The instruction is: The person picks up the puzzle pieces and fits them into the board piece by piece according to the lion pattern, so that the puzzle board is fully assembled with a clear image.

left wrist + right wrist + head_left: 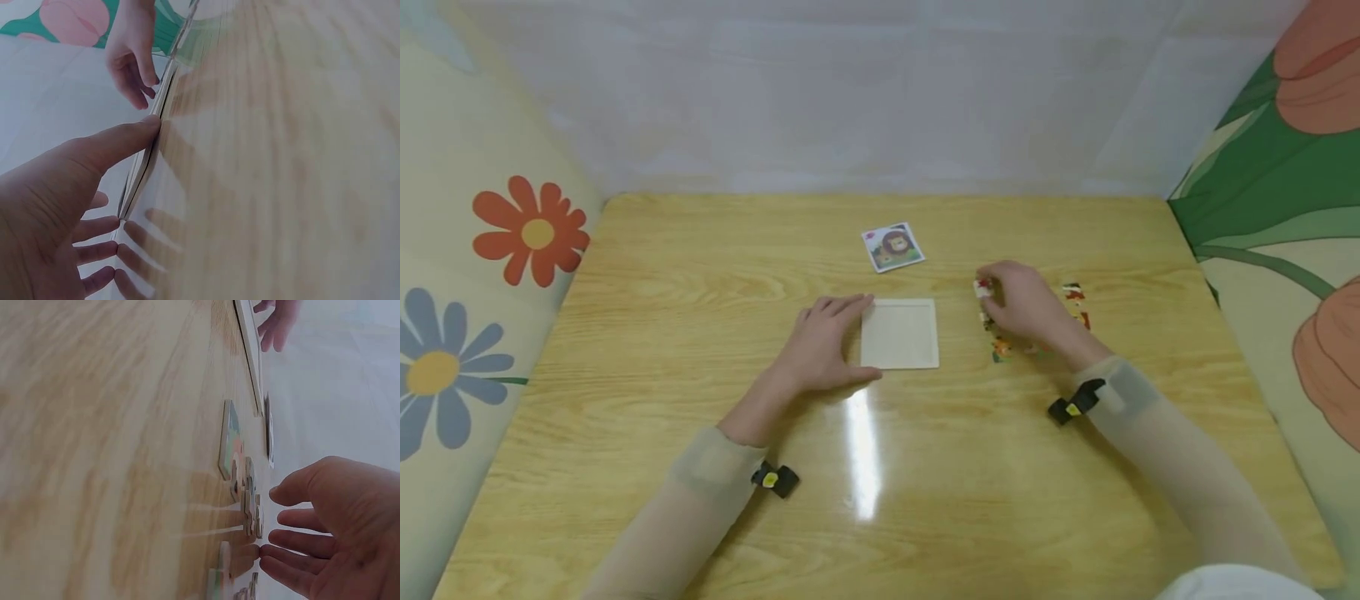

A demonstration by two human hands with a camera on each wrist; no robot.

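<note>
A square white puzzle tray (899, 335) with a raised rim lies on the table in the head view. My left hand (827, 346) spans its left side, the index fingertip at the upper left corner and the thumb at the lower left. In the left wrist view the left thumb (128, 140) touches the tray's edge, its other fingers extended. Right of the tray, my right hand (1026, 304) hovers low over several puzzle pieces (1002, 348). Its fingertips are beside a piece (982, 288); the right wrist view shows thumb (290, 489) and fingers apart, without a visible pinch. The hand hides some pieces.
A picture card (892, 247) with a lion lies behind the tray. More small pieces (1073, 292) lie on the right. The wooden table (737, 250) meets a white backdrop (865, 100) behind and flowered panels at both sides.
</note>
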